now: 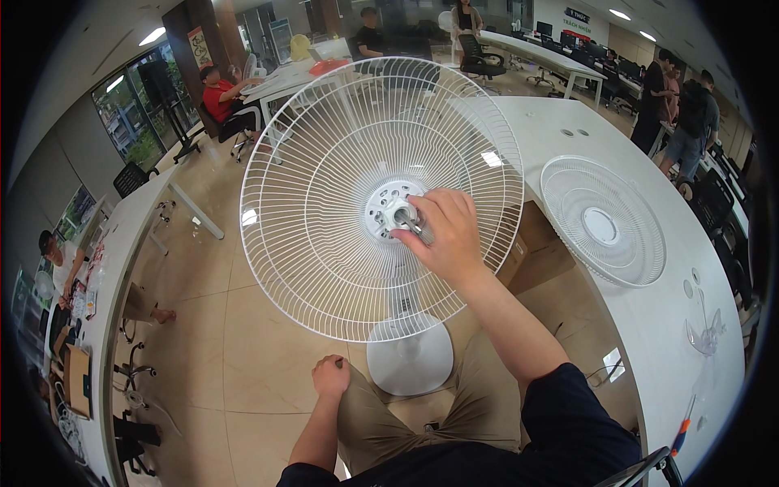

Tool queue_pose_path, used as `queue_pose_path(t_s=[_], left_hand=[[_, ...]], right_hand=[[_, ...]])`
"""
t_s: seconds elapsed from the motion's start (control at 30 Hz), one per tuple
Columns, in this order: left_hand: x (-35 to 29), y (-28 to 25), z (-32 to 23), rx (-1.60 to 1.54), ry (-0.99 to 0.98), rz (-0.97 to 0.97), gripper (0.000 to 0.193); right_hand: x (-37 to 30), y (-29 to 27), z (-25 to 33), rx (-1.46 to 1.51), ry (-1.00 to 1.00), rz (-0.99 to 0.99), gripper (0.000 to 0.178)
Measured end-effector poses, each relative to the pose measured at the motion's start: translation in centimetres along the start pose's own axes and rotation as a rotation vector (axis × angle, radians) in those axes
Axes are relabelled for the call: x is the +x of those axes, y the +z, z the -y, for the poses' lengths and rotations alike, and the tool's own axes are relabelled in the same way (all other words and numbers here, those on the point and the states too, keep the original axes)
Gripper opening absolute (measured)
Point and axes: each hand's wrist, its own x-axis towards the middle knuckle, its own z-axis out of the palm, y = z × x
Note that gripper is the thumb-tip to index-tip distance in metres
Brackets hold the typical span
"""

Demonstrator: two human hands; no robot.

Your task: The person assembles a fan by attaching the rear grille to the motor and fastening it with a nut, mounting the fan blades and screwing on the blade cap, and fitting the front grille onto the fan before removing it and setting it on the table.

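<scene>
Room: office with pale floor tiles [268, 357]; people at tables on the far side.
Right table: white top [519, 122]; loose wire guard [600, 226] lay flat on it, clear plastic piece [707, 334] nearer, screwdriver [680, 437] at the near end.
Fan base: white base [411, 357] stood on the floor between the knees.
Mounted guard: large wire guard [357, 191] faced the person, white collar [399, 215] at its middle.
Right hand: thumb and fingers of the right hand [446, 235] pinched the collar.
Shaft axis: metal shaft [414, 225] pointed out toward the person and slightly right, between thumb and fingers.
Collar vs hands: at the right hand's fingertips, left of its palm; right hand nearer.
Left hand: left hand [331, 377] curled closed on the left knee, near side, well apart from the collar; contents could not be told.
</scene>
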Motion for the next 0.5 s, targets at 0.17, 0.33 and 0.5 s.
queue_pose_path(t_s=[0.17, 0.33, 0.5], left_hand=[[-0.07, 0.15, 0.14, -0.003, -0.002, -0.010, 0.025], [0.04, 0.32, 0.37, -0.006, 0.013, -0.019, 0.024], [0.06, 0.24, 0.21, -0.012, 0.026, -0.031, 0.024]], right_hand=[[0.33, -0.13, 0.36, -0.010, -0.057, -0.036, 0.058], [0.27, 0.13, -0.25, 0.008, -0.153, 0.013, 0.057], [0.56, 0.26, 0.15, 0.013, -0.074, -0.029, 0.061]])
